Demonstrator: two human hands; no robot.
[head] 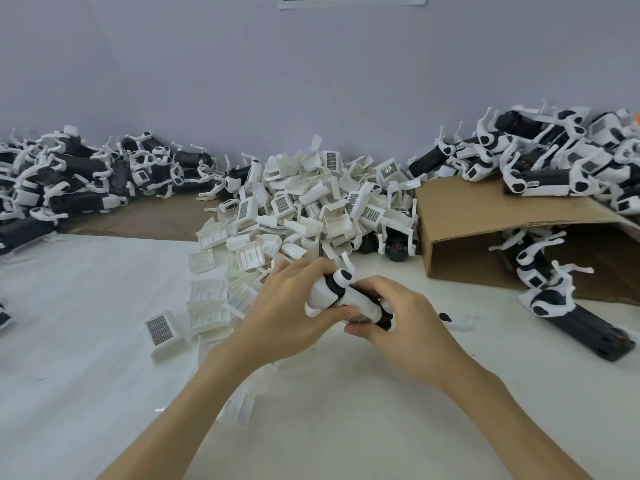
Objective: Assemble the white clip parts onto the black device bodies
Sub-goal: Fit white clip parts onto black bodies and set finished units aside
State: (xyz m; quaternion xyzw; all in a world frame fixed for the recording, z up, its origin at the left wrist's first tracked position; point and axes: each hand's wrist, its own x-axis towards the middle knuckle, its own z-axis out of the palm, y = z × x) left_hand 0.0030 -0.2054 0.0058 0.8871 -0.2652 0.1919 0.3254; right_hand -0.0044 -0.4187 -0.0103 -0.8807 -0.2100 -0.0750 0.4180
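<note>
White table (pixel 86 341): left hand (pixel 287 306), right hand (pixel 401 320) both grip device body (pixel 346 299).

Both hands, left (pixel 291 306) and right (pixel 398 320), fingers curled (thumbs forward), close together, forearms converging.

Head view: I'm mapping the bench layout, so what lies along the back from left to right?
Heap of black-and-white devices → pile of white clip parts → cardboard box → second heap of devices on the box.

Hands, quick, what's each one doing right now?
Left hand: grips the device at its white end.
Right hand: grips the same device at its black end.
</note>
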